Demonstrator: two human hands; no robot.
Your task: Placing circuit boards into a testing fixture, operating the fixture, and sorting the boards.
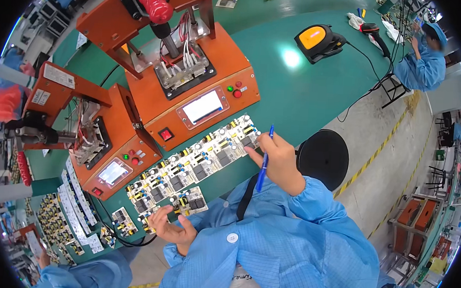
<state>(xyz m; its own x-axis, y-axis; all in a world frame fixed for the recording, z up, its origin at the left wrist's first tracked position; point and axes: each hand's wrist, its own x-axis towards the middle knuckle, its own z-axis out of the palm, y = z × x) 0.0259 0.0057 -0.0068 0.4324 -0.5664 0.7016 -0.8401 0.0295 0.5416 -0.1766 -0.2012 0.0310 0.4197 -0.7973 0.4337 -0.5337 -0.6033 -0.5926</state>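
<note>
A long row of joined white circuit boards (197,160), crowded with black, yellow and silver parts, lies slantwise on the green bench in front of me. A smaller circuit board (198,204) sits against its near side. My right hand (279,160) is closed round a blue pen (263,172), which stands nearly upright in the picture. Its thumb and forefinger are at the right end of the row; whether they touch it I cannot tell. Close to the smaller board, my left hand (171,229) is palm up with fingers loosely spread, holding nothing.
Two orange test machines (230,65) with lever clamps and small screens stand behind the boards. A yellow-and-black scanner (321,43) and another handheld scanner (374,34) rest on the green bench (297,90). A black round stool (323,159) is at my right. Co-workers (425,63) sit nearby.
</note>
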